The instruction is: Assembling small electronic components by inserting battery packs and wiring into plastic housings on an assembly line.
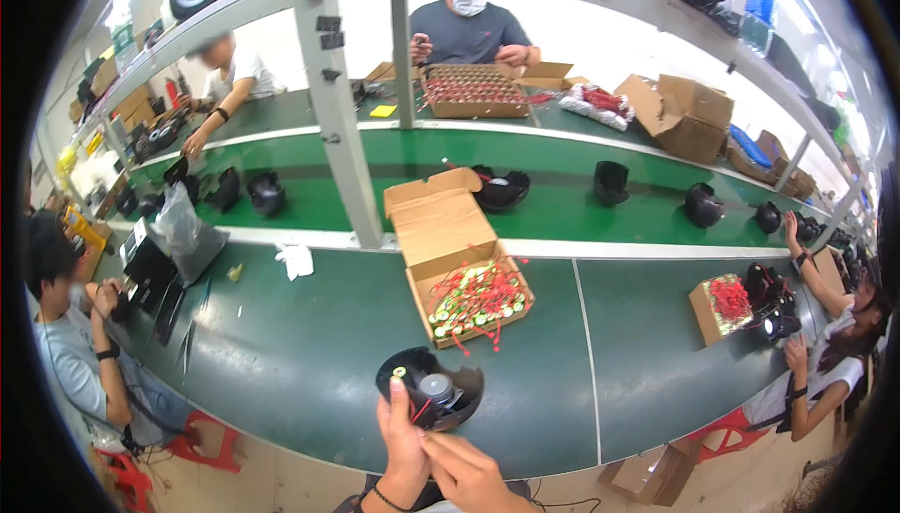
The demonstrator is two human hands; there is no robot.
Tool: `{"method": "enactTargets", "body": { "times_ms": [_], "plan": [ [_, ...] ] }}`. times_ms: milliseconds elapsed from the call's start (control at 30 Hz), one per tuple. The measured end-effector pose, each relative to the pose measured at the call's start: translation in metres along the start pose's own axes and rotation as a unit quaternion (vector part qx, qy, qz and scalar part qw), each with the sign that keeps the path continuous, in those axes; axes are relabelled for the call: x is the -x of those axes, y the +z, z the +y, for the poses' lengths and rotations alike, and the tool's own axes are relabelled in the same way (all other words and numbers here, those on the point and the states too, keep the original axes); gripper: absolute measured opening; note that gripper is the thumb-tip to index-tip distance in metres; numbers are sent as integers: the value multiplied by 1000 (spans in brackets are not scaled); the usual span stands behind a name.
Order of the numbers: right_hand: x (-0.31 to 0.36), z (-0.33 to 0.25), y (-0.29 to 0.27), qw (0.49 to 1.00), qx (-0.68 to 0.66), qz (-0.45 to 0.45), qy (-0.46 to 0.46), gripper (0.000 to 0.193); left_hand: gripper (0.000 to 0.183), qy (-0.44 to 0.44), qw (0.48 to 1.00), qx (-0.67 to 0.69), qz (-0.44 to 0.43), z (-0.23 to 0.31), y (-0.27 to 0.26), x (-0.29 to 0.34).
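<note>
Black shell (472, 391), over the table's (309, 363) near edge, is gripped by the left hand (401, 443); light thumb pressure should spare the red wire (421, 412). Whether the right hand (464, 471) pinches it is unclear. Beyond stands an open carton (455, 261).

Free tabletop (547, 391) right of the hands (405, 447), cardboard box (442, 222) beyond.

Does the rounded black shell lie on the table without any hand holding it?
No, the left hand holds the rounded black shell, with the thumb reaching up over its near side.
</note>
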State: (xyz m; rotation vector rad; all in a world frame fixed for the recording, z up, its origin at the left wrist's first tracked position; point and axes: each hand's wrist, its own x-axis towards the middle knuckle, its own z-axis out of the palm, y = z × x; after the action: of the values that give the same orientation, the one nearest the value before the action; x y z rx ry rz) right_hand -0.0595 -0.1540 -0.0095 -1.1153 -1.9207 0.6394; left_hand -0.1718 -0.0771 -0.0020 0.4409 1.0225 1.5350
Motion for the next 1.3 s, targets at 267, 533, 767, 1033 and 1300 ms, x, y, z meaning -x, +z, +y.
{"method": "enactTargets", "body": {
  "times_ms": [267, 533, 767, 1033, 1300],
  "plan": [
    [-86, -2, -145, 975, -149, -100, 131, 20, 50, 42, 998, 46, -23, 17, -7, -30],
    [-260, 367, -360, 769, -24, 458, 445, 92, 46, 30, 877, -415, -241, 75, 11, -32],
    [-252, 414, -357, 829, -169, 401, 351, 75, 61, 10, 800, -491, -344, 57, 11, -51],
    [-69, 109, -199, 930, 222, 253, 147, 69, 51, -26, 843, -397, -363, 46, 28, -59],
    [-18, -2, -97, 949, -98, 126, 270, 93, 61, -47, 845, -365, -387, 38, 27, -49]
  ]
}}
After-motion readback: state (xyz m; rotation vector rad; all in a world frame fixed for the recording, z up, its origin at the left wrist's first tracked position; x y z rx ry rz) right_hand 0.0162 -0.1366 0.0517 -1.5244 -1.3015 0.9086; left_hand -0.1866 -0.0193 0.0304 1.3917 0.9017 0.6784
